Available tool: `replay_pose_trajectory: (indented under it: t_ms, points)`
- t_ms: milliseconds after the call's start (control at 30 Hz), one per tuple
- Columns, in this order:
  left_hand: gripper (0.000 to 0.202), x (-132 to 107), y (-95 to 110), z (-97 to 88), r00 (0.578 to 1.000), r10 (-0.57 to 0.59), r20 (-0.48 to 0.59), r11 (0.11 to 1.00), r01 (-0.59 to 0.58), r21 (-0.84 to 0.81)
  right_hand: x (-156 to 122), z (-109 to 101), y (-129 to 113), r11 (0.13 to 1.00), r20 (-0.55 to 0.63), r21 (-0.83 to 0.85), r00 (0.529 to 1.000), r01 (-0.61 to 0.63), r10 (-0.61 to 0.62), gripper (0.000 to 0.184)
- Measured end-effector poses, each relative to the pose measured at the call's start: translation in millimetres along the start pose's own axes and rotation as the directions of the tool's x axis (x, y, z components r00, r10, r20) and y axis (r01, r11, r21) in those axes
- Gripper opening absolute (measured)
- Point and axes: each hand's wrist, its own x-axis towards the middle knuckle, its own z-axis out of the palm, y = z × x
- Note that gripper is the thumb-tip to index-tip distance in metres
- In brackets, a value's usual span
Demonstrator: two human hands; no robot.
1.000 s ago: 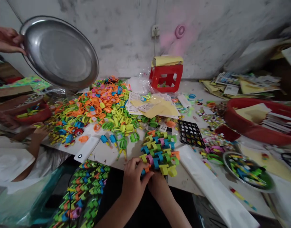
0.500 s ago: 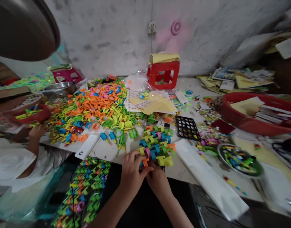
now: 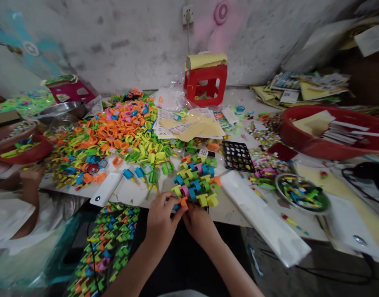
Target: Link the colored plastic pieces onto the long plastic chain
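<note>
My left hand (image 3: 161,216) is closed, thumb and fingers around a small orange plastic toy watch (image 3: 183,202) at the near left corner of a dark tray. A blue piece shows beside those fingers. My right hand (image 3: 199,225) is curled against the same corner, touching the left thumb; its fingertips are hidden, so what it grips cannot be made out. Rows of yellow, blue, green and pink toy watches (image 3: 194,181) stand in the tray, mostly covering it.
A large heap of toy watches (image 3: 115,132) spreads over the table's left. Right of the tray lie a black grid tray (image 3: 238,156), a long white packet (image 3: 264,218) and a bowl of small parts (image 3: 278,181). A filled rack (image 3: 105,243) hangs below the edge. A co-worker's hand (image 3: 31,175) is at far left.
My view has tilted and shifted, so the table appears farther up and left. A dark round object has left the upper left, uncovering a blue fan. Both hands stay at the tray's corner.
</note>
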Motion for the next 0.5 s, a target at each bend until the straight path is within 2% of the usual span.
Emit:
replay_pose_trajectory:
  t_ms: [167, 267, 400, 500]
  points:
    - [0.015, -3, -1, 5.0, 0.999, 0.026, -0.027, 0.999, -0.025, 0.037, 5, -8, -2, 0.999, 0.053, 0.040, 0.998, 0.015, -0.017, 0.036]
    - [0.023, -2, -2, 9.5, 0.997, 0.038, -0.071, 0.999, -0.037, 0.014, 7, -12, -1, 0.995, 0.066, 0.087, 0.997, 0.044, -0.050, 0.035]
    - [0.023, 1, 0, 13.2, 1.000, 0.003, -0.021, 1.000, -0.004, -0.006, 9, -10, 10, 0.973, 0.030, 0.206, 0.993, 0.103, -0.111, 0.032]
    - [0.023, 3, 6, 14.9, 1.000, -0.023, -0.002, 0.999, 0.023, 0.031, 9, -2, 16, 0.951, -0.016, 0.290, 0.994, 0.111, -0.111, 0.032]
